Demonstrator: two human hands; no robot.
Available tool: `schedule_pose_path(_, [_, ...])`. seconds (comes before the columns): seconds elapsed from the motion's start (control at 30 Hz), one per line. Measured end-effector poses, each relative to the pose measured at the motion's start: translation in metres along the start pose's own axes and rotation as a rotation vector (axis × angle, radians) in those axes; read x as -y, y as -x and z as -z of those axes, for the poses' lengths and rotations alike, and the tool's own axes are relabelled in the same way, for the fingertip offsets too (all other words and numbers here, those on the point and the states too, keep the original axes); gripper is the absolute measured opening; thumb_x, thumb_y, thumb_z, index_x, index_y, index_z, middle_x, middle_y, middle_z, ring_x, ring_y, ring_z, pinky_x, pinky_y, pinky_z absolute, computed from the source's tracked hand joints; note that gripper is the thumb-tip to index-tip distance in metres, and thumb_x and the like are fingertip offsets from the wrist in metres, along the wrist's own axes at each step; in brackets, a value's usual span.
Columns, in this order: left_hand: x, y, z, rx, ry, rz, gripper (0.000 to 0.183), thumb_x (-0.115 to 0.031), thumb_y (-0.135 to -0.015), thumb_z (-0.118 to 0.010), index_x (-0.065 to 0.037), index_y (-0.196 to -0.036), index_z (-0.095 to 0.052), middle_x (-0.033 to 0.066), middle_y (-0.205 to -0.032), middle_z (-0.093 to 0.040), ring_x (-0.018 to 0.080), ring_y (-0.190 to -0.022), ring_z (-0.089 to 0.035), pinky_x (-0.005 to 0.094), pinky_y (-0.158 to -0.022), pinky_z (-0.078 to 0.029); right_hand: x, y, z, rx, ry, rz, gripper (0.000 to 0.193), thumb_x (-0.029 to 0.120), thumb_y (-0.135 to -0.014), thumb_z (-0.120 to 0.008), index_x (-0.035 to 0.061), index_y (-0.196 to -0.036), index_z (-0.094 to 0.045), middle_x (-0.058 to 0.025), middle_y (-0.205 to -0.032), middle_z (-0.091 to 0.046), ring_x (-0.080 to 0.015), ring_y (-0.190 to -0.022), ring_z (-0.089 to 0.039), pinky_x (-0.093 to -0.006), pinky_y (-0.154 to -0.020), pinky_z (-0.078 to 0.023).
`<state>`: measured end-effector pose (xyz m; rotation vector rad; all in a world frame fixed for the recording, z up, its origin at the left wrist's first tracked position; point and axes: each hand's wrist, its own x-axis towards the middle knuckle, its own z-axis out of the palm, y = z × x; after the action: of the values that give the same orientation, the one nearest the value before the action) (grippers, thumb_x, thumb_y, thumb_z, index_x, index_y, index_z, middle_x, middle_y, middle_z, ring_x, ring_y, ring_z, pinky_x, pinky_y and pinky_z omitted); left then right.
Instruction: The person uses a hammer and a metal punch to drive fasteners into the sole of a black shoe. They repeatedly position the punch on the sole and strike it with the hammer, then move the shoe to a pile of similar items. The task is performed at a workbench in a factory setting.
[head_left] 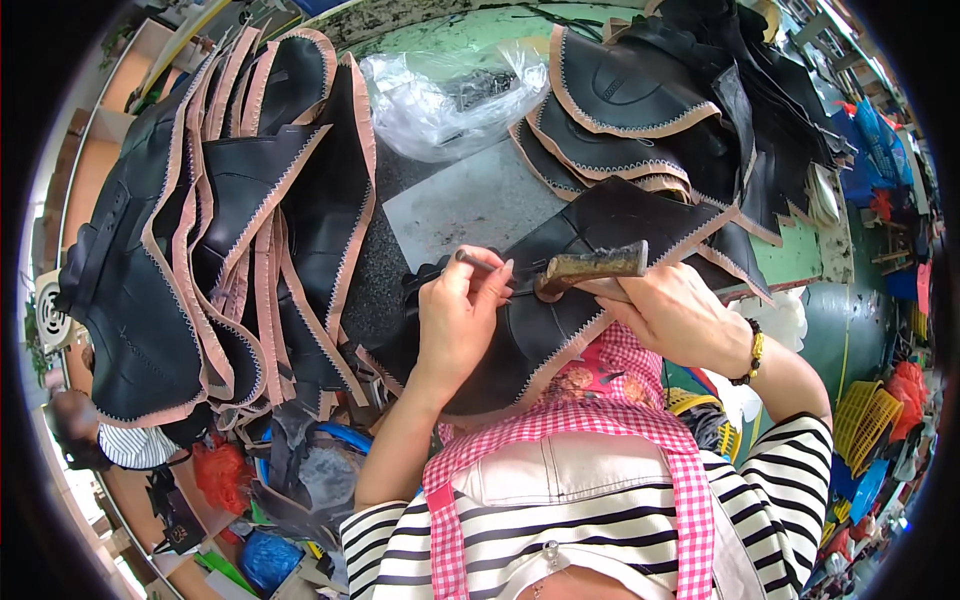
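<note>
My left hand (460,310) is closed in a pinch around a thin dark metal rod (474,260), which looks like a punch; its lower end is hard to make out. Closed around a hammer (598,265), my right hand (668,312) is just to the right of it, with the worn metal head between the two hands. Beneath both hands lies a black leather shoe upper (535,345) with a tan, zigzag-stitched edge, spread over the near side of the bench.
Stacked black uppers (150,330) hang over the left side; another pile (640,90) lies at the far right. Between them are a clear plastic bag (440,105) and a grey sheet (470,205). Yellow baskets (868,425) stand at right. Another person (130,445) is at the left edge.
</note>
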<state>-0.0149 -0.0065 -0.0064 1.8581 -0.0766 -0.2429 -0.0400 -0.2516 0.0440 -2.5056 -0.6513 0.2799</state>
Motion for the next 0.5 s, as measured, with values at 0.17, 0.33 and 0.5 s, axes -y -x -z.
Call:
schedule_pose_path(0.17, [0.008, -0.001, 0.001, -0.013, 0.035, -0.035, 0.01, -0.007, -0.093, -0.064, 0.002, -0.095, -0.06, 0.0063, -0.08, -0.067, 0.0116, -0.073, -0.068, 0.0242, -0.065, -0.056, 0.002, -0.001, -0.002, 0.004, 0.014, -0.023, 0.025, 0.019, -0.092, -0.061, -0.0015, -0.1, -0.049, -0.0195, -0.059, -0.058, -0.0393, -0.055, -0.06, -0.045, -0.05, -0.047])
schedule_pose_path(0.33, [0.008, -0.001, -0.001, -0.035, 0.045, -0.063, 0.009, -0.006, -0.092, -0.064, 0.002, -0.095, -0.06, 0.0062, -0.079, -0.067, 0.0117, -0.072, -0.068, 0.0244, -0.065, -0.057, 0.002, -0.002, 0.0, -0.013, -0.014, -0.013, 0.025, 0.019, -0.092, -0.061, -0.0014, -0.099, -0.049, -0.0185, -0.058, -0.058, -0.0395, -0.054, -0.06, -0.0445, -0.049, -0.047])
schedule_pose_path(0.5, [-0.007, -0.002, -0.004, -0.024, -0.166, -0.149, 0.006, -0.002, -0.09, -0.065, 0.0, -0.088, -0.06, 0.0064, -0.073, -0.066, 0.0126, -0.068, -0.069, 0.0252, -0.061, -0.056, 0.004, -0.006, 0.027, -0.056, -0.109, 0.051, 0.022, 0.013, -0.089, -0.063, -0.0021, -0.101, -0.054, -0.022, -0.073, -0.063, -0.0401, -0.062, -0.062, -0.0449, -0.055, -0.049])
